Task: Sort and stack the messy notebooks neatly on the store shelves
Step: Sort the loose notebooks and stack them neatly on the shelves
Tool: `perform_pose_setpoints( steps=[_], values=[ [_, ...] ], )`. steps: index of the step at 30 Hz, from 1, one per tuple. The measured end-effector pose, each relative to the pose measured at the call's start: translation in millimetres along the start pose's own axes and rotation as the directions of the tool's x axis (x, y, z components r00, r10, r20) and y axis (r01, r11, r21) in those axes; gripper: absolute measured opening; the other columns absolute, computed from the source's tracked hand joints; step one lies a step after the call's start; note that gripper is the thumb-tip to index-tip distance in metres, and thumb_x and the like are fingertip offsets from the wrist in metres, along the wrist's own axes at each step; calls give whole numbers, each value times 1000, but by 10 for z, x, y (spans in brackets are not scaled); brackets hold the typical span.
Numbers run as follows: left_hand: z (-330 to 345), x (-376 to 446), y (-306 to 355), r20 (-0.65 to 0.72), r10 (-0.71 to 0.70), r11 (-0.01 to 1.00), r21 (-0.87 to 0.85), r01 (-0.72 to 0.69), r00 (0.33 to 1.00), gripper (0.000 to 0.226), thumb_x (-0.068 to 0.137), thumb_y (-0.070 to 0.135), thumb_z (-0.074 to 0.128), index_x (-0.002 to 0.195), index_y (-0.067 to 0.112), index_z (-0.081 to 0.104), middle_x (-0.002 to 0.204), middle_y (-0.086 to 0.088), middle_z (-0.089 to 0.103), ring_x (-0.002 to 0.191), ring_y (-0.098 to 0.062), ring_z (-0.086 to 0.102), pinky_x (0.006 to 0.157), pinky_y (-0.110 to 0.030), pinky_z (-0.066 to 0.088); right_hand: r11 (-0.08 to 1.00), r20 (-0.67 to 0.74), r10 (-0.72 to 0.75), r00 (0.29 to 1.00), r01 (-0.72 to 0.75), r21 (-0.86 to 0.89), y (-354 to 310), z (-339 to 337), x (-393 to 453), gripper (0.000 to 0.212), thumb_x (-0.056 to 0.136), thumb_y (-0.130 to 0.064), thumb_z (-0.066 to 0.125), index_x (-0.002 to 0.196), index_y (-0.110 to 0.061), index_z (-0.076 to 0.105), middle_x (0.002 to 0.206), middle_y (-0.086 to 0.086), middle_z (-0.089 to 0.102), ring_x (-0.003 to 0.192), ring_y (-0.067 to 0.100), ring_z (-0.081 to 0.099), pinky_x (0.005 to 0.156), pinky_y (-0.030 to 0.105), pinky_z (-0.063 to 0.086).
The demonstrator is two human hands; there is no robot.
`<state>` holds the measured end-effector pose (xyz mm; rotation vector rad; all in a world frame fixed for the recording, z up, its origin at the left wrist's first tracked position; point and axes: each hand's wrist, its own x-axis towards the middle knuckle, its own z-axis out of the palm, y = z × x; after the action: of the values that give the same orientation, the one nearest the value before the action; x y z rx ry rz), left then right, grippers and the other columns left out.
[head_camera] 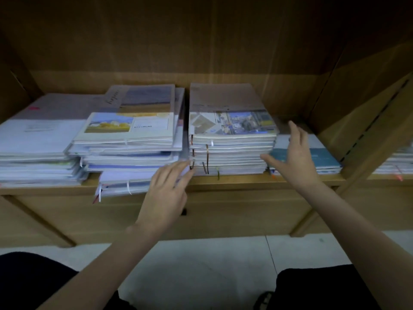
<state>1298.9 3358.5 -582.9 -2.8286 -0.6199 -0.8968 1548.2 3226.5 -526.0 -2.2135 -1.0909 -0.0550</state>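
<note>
A person reaches both bare arms into a wooden shelf (245, 182) holding piles of notebooks. Between the two hands stands a squared-up stack of notebooks (230, 144), its front edge level with the shelf lip and ribbon markers hanging down its spines. The left hand (166, 193) has straight, spread fingers, its fingertips touching the stack's lower left corner. The right hand (295, 153) is open too, its thumb reaching toward the stack's right side and its fingers raised; motion blur hides whether it touches. Beyond that right hand a low teal-covered pile (312, 157) lies flat, with bare shelf behind it. Left of the left hand a crooked pile (129, 142) sags, its lowest books jutting over the shelf lip; its top cover reads roughly "NICESIMLING". Further left sits a pale stack (38, 144). Below the arms lies a pale tiled floor (212, 265).
</note>
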Motion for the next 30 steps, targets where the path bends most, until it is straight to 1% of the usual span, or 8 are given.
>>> perform_pose_setpoints(
  steps=[5,10,14,17,19,22,25,30],
  values=[
    [-55,-52,-296,65,44,998,36,-47,997,53,65,-5,76,113,10,58,121,-14,60,110,-26,45,92,-39,32,999,-52,-31,998,29,-35,-8,187,-309,66,84,-27,69,138,-5,36,130,16,42,118,29,47,95,40,44],
    [-312,-64,-447,-54,-1,998,58,4,999,40,81,5,54,121,13,49,123,-11,54,106,-27,47,89,-38,32,953,-275,-302,913,284,-103,-537,340,-427,50,81,-23,72,122,-1,52,112,20,52,99,32,57,76,38,52],
    [-662,-180,-798,-130,-251,966,30,256,959,50,84,18,60,130,12,42,131,-13,41,116,-30,39,92,-44,37,837,18,-539,842,538,-104,-1225,592,-388,59,81,-25,73,130,-4,48,129,21,47,116,36,51,89,43,51],
    [-897,-168,-1142,62,-544,828,-120,547,837,80,76,18,77,141,4,33,138,-21,35,128,-32,30,104,-42,32,899,259,-396,881,429,-88,-1681,766,-327,76,91,-36,59,150,-18,14,156,15,7,142,32,18,111,42,28],
    [-1018,-88,-1320,260,-593,750,-164,640,762,89,77,22,76,146,5,23,139,-19,36,130,-32,33,103,-32,31,922,306,-280,910,343,-178,-1910,813,-314,75,94,-36,54,150,-21,5,157,16,-4,142,35,12,113,43,19],
    [-1136,116,-1534,419,-564,741,-122,660,711,81,81,25,73,145,7,27,136,-13,48,122,-29,47,83,-23,34,912,329,-190,925,291,-290,-2096,848,-346,73,95,-35,53,149,-14,8,154,22,7,137,39,20,110,42,24],
    [-1196,331,-1691,506,-534,791,16,612,677,65,80,33,72,132,7,44,127,-11,55,113,-27,52,77,-26,37,952,432,-33,901,161,-262,-2165,889,-297,86,93,-32,57,150,-17,-6,156,20,-6,141,42,10,111,43,26],
    [-1098,414,-1843,589,-483,836,90,541,648,75,74,38,77,132,8,39,126,-11,55,113,-27,51,88,-33,44,978,482,49,875,56,-200,-2231,1001,-150,107,85,-31,70,149,-23,-15,153,20,-8,135,41,17,97,40,38]
  ],
)
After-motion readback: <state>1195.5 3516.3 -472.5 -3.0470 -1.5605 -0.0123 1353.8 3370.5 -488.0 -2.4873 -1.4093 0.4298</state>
